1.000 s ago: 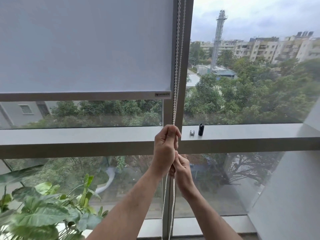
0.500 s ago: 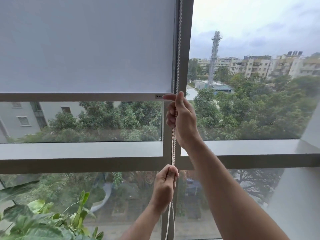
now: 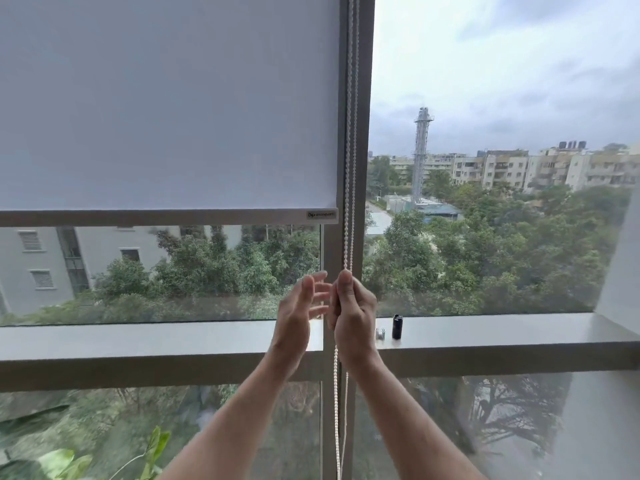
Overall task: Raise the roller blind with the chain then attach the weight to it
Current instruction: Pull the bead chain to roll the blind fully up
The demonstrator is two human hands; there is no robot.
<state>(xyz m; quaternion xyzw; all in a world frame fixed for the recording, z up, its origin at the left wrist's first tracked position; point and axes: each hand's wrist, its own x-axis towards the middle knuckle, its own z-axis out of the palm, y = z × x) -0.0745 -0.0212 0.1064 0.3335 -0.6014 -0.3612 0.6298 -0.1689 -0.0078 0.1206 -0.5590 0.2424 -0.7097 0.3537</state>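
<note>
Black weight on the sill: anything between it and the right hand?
Nothing visible blocks it. The black weight stands on the sill just right of the right hand, with only a small silver piece between them.

The white beaded chain (image 3: 349,168) is clasped in the closed right hand (image 3: 353,311) in front of the grey vertical window frame (image 3: 363,133), its two strands hanging on below the fist. The left hand (image 3: 299,315) is held just beside it with fingers spread, clear of the chain. The pale grey fabric roller blind (image 3: 166,98) is seen partly lowered. On the grey window ledge (image 3: 502,330), a small black cylindrical weight (image 3: 397,326) is stood upright beside a small silvery metal piece (image 3: 380,333).
</note>
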